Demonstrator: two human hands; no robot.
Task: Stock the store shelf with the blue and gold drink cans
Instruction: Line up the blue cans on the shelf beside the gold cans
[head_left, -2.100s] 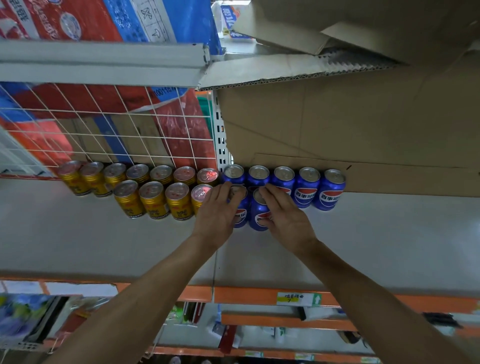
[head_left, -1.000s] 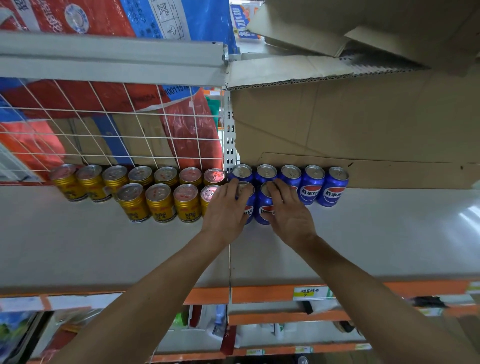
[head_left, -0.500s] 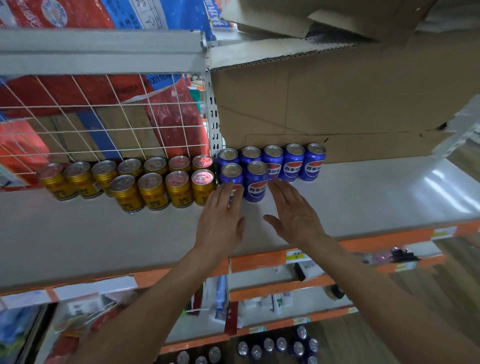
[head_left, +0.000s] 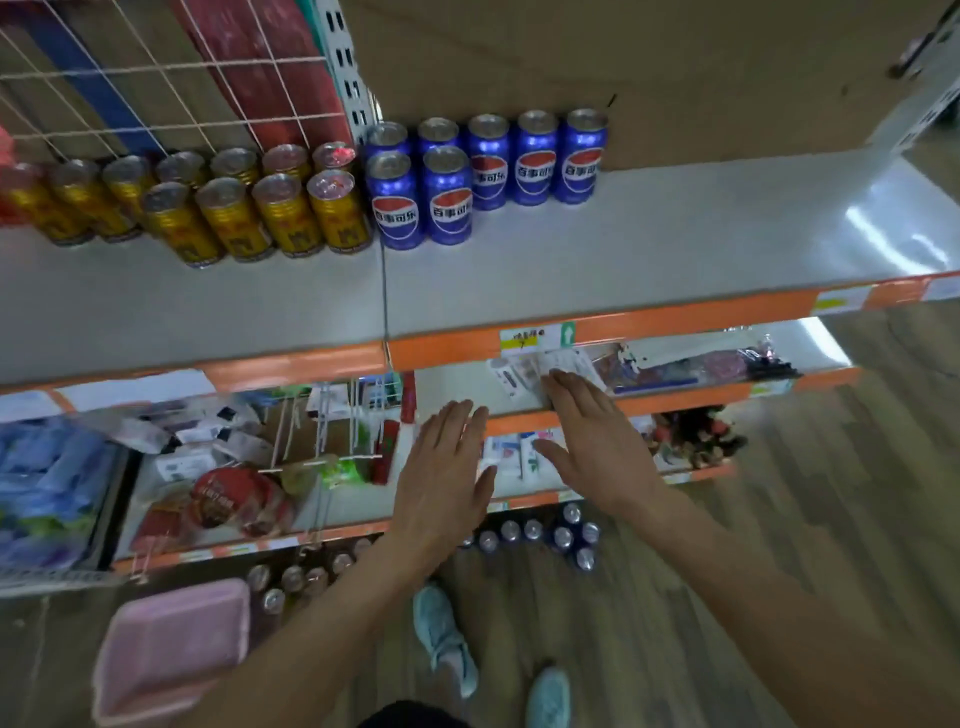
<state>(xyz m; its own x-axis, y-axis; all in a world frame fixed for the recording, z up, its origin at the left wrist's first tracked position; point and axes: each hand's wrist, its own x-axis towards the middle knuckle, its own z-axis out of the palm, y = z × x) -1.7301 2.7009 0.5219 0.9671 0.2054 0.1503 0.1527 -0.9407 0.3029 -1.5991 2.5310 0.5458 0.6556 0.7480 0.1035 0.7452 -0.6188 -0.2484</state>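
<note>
Both grips are released: the left hand (head_left: 441, 483) and right hand (head_left: 597, 452) hover flat-fingered and empty at frame centre, below the shelf (head_left: 623, 249) edge. Blue Pepsi cans (head_left: 447, 197) stand on the shelf at upper centre, with gold cans (head_left: 291, 213) just beside them at upper left.
</note>
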